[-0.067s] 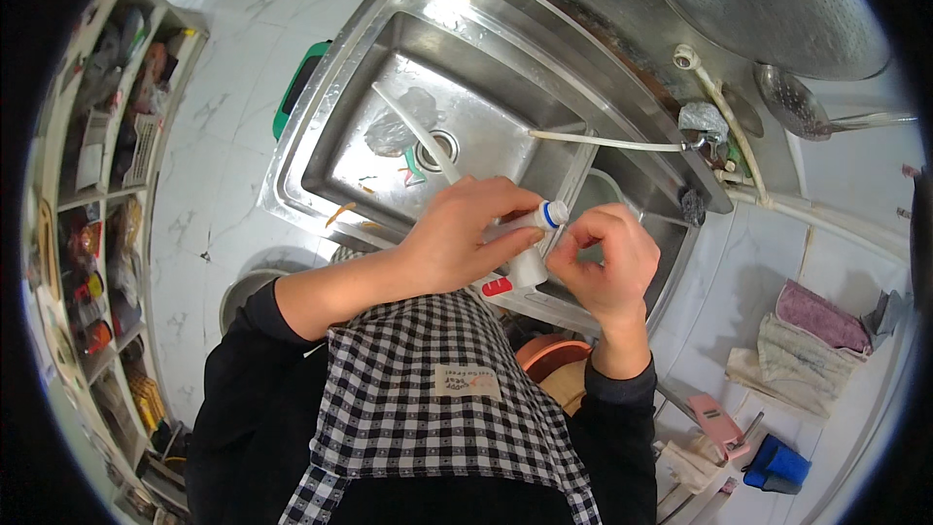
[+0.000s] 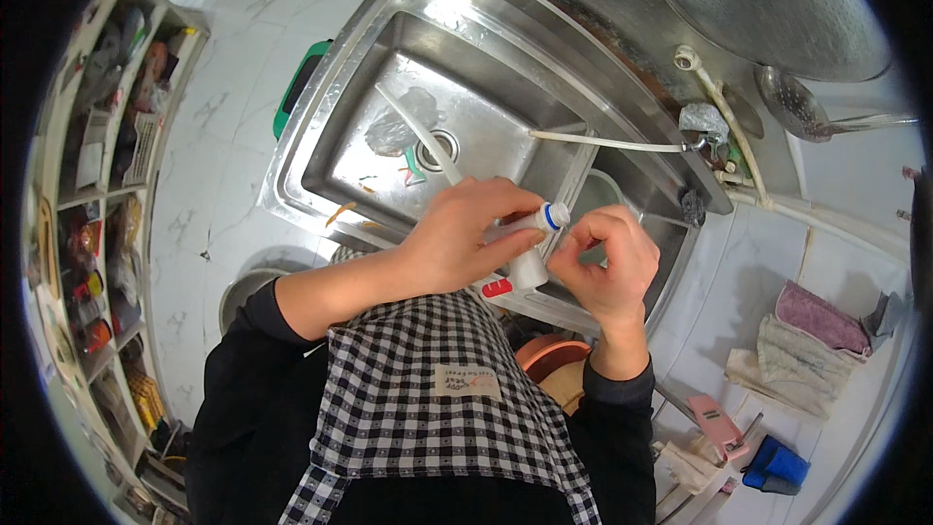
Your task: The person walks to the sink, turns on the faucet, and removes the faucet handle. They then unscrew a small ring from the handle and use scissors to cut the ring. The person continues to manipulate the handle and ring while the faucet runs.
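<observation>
My left hand (image 2: 462, 233) is closed over the sink's front edge, with fingers and thumb wrapped round a white tube (image 2: 555, 216). A blue ring circles the tube's end, which points right. A slim white rod (image 2: 413, 122) runs from above the sink basin to behind that hand. Below the fingers shows a wider white cylinder (image 2: 528, 270); my hand hides how these white parts join. Just right of the tube, my right hand (image 2: 614, 261) has curled fingers, with thumb and forefinger pinched together. What they hold, if anything, I cannot make out.
Inside the steel sink (image 2: 330, 136) lie a crumpled clear plastic bag (image 2: 391, 126) and orange scraps near the drain (image 2: 437, 150). A white hose (image 2: 612, 141) crosses the divider. At right, cloths (image 2: 807, 350) and a pink-handled tool (image 2: 717, 425) are near the wall. Shelves (image 2: 102, 199) stand at left.
</observation>
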